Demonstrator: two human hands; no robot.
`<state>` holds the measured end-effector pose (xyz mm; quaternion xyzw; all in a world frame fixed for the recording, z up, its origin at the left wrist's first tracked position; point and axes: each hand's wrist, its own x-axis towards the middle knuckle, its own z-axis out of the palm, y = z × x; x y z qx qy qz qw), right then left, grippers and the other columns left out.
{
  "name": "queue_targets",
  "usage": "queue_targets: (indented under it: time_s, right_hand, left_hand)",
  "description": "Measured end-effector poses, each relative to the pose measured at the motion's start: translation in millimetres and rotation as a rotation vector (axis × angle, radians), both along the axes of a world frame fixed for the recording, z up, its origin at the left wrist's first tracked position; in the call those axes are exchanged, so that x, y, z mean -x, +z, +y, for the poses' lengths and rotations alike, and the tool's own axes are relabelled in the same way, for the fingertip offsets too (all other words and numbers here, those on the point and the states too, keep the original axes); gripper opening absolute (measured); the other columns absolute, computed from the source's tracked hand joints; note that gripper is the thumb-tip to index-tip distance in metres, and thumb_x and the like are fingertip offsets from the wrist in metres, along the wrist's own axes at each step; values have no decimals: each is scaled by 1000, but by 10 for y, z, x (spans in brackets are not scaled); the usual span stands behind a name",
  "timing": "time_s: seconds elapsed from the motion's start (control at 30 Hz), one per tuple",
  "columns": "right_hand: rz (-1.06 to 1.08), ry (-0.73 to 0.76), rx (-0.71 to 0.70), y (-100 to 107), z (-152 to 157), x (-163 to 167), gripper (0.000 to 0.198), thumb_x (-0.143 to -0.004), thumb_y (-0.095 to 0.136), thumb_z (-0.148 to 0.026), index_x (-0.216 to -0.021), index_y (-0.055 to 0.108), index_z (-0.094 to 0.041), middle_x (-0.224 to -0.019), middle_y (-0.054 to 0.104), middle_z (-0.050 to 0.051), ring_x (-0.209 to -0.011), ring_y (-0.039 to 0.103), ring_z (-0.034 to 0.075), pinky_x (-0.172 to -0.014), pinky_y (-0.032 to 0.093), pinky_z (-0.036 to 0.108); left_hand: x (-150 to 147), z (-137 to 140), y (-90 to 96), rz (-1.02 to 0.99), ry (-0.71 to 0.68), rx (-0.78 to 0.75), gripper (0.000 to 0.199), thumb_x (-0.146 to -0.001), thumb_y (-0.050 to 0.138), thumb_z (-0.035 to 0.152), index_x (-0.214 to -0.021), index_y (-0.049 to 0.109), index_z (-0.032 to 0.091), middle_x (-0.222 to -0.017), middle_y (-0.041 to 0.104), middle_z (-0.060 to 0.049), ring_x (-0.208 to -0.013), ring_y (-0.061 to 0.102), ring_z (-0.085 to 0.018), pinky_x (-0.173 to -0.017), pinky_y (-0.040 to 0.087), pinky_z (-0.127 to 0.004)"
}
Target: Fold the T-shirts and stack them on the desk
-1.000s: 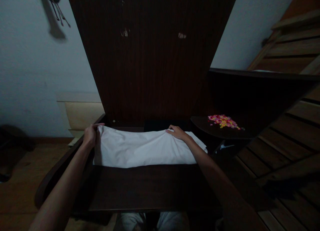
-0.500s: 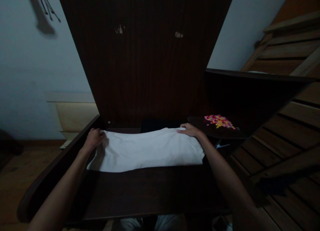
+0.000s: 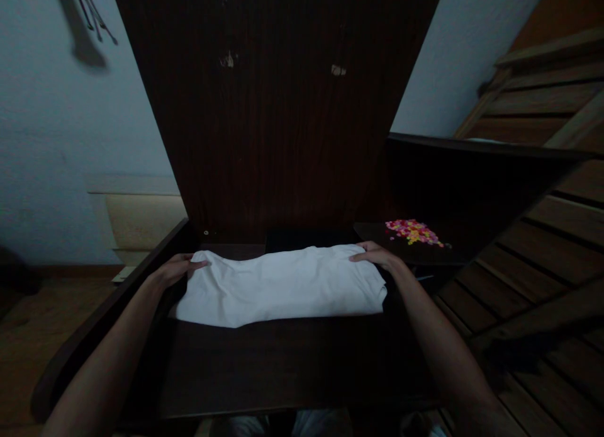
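A white folded cloth [image 3: 283,284], perhaps a garment, lies as a long strip across the dark wooden desk [image 3: 283,368]. My left hand [image 3: 182,268] pinches its far left corner, thumb on top and fingers beneath. At the far right corner, my right hand [image 3: 375,254] grips the cloth the same way, with the thumb over its upper face. Loose creases run near the left end, and layered edges show at the right end. Fingers under the fabric are partly hidden.
On a dark shelf [image 3: 368,235] at the right lies a heap of small pink and yellow pieces [image 3: 415,232]. A tall dark panel [image 3: 283,122] rises behind the desk. A raised side board [image 3: 108,317] borders the left, and wooden slats [image 3: 533,267] stand at the right.
My left hand has turned and now pinches the corner, pulling the cloth's left end slightly inward. My right hand has shifted a little to the right along the far edge.
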<state>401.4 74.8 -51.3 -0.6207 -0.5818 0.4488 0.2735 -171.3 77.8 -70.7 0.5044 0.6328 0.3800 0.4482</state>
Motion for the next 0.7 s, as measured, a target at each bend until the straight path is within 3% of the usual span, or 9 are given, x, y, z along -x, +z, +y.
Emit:
queue_targets:
  time_s: [0.1,0.27,0.43,0.53,0.6,0.7]
  right_hand:
    - [172,-103,-1,-40,-82,28,35,-54,86,-28,-83,72,-16,-86,76,6,-77,70,20,-70,55,27]
    - [277,-175,197,-72,-194,64,22,-61,85,-25,-72,68,-15,-76,75,11,-72,72,23,-70,59,32]
    - [329,-56,198,-42,-282,129,34,-58,84,-15,-89,70,-18,-93,77,9,-89,73,24,-83,59,34]
    - [256,-50,212,-53,-292,147,40,-57,80,-10,-95,70,-18,-96,77,8,-92,72,25,-85,58,35]
    - [250,-61,213,-72,-295,147,38,-59,77,-7,-95,70,-18,-96,77,9,-90,73,25,-83,59,35]
    - [315,-75,187,-58,-316,143,33,-62,74,-8,-94,70,-16,-97,77,10,-89,73,25,-81,60,34]
  left_hand:
    - [-7,-12,24,-123,-93,129,49,-35,90,41,-71,71,15,-79,75,-13,-69,70,-27,-67,58,-38]
    - [-52,47,-59,-222,-29,70,48,-44,87,44,-78,66,16,-81,73,-11,-74,70,-25,-68,57,-35]
    - [-87,85,-163,-71,90,-169,48,-55,80,46,-88,56,20,-68,62,2,-60,61,-15,-55,50,-25]
    - [-86,72,-148,1,59,-296,55,-61,75,46,-106,54,23,-60,55,7,-49,51,-11,-46,40,-21]
    - [-78,38,-84,-3,25,-345,52,-62,74,47,-105,59,22,-66,61,2,-55,56,-13,-49,42,-22]
    - [-44,-64,104,-62,-9,-317,42,-55,77,46,-85,68,18,-88,72,-10,-76,65,-21,-60,50,-27]
